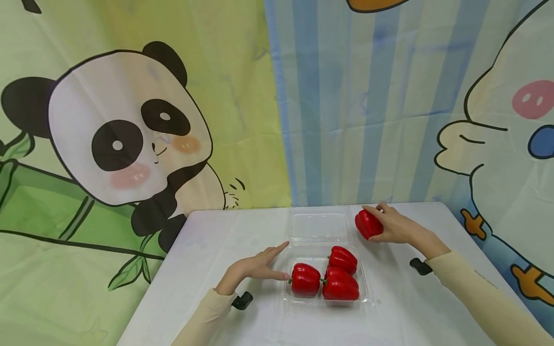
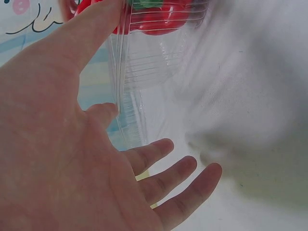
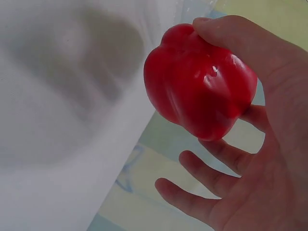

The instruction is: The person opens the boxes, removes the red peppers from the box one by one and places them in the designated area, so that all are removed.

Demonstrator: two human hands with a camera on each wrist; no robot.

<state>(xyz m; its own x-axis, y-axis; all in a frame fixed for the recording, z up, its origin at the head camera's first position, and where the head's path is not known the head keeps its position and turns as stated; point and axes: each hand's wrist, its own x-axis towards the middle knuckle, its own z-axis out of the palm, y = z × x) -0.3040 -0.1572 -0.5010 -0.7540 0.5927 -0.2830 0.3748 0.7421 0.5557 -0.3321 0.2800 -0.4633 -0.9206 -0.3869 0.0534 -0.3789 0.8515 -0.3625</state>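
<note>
My right hand (image 1: pixel 394 226) holds a red bell pepper (image 1: pixel 368 224) above the table, to the right of the raised lid. Thumb and fingers pinch it from either side in the right wrist view, where the pepper (image 3: pixel 199 84) fills the middle. Three more red bell peppers (image 1: pixel 340 283) lie in a clear plastic clamshell box (image 1: pixel 363 288), one at left and two at right. Beside the box's left wall is my left hand (image 1: pixel 259 264), fingers spread and extended, thumb right at the rim. In the left wrist view the box's ribbed wall (image 2: pixel 144 62) stands close to that thumb.
The box's clear lid (image 1: pixel 318 227) lies folded back toward the far edge of the white table (image 1: pixel 233 230). Behind the table hangs a printed curtain (image 1: pixel 337 120) with a panda and other cartoon figures. A black wrist strap (image 1: pixel 242 301) shows at the left sleeve.
</note>
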